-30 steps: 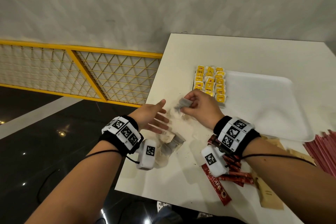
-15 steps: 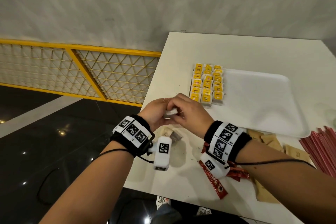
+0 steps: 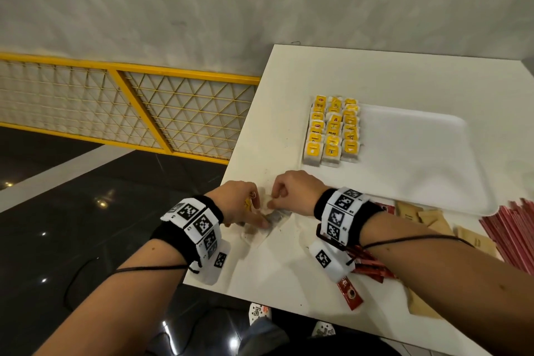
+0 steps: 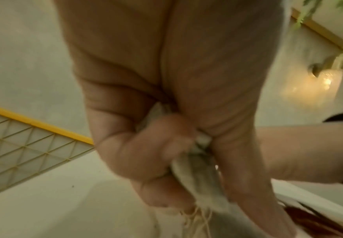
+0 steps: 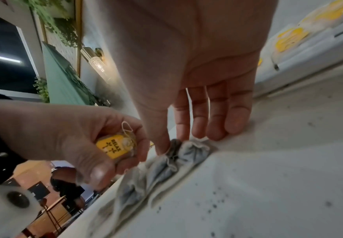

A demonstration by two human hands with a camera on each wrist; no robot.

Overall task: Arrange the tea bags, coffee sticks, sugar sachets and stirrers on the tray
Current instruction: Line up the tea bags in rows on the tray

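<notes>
At the table's near edge, about seven o'clock from the tray [image 3: 474, 196], the left hand [image 3: 237, 202] clutches tea bags [image 5: 178, 154] while the right hand [image 3: 294, 191] pinches one against the top; better to gather strings tidily, the yellow tag [image 5: 113, 148] reading "RELAX".

Right hand [image 5: 197, 77] pinches tea bag [image 5: 178, 154] on table [image 5: 268, 177].

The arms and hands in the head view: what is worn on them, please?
Both forearms are bare, without sleeves. Each wrist carries a black band wrapped with white panels printed with square black-and-white markers. Below each wrist hangs a small white camera block, also with a marker. A thin black cable runs back along each forearm.
</notes>
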